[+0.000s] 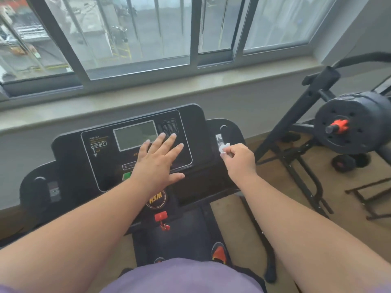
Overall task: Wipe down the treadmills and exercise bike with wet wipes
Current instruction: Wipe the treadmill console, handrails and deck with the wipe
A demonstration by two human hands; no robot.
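Observation:
A black treadmill console [69, 149] with a grey display [133, 134] stands in front of me under the window. My left hand [157, 159] lies flat on the panel just right of the display, fingers straight and spread. My right hand [239, 158] pinches a small crumpled white wet wipe [223, 148] against the console's right wing, beside a slot with a white sticker. The treadmill belt [179, 235] runs down toward my feet, with a red safety key [161, 217] at its head.
A grey window sill [190, 85] and sliding window run behind the console. To the right stand a black frame [296, 115] and a barbell with black weight plates [347, 125] and a red collar. Tan floor lies at the right.

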